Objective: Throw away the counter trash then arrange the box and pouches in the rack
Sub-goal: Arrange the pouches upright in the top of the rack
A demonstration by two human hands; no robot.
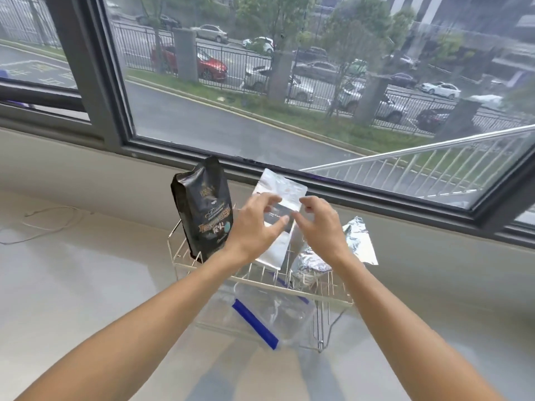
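Head view: my left hand (254,224) and right hand (321,227) hover half-curled at the tall silver foil pouch (278,198) standing in the white wire rack (185,264) on the tabletop, neither clearly gripping. I should seat it upright between the wires, beside the black coffee bag (204,209).

- One head-worn wide-angle view, looking forward and down from close above a pale counter (72,285).
- Wire rack (333,296) sits centre frame; a window (260,111) fills the upper half.
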